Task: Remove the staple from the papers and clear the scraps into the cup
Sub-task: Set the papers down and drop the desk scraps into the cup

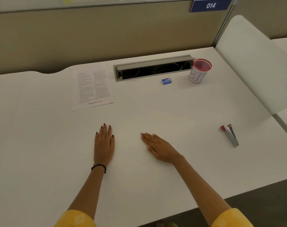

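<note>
The printed papers lie flat at the back left of the white desk; no staple is visible at this distance. A white cup with a red rim and "BIN" written on it stands upright at the back right. A red and silver stapler lies on its side at the right. My left hand and my right hand rest palm down on the desk in front of me, fingers extended, holding nothing. Both hands are well short of the papers.
A small blue staple box sits between the papers and the cup. Behind it, an open grey cable tray is sunk into the desk. A beige partition closes the back, and a white side panel rises at the right.
</note>
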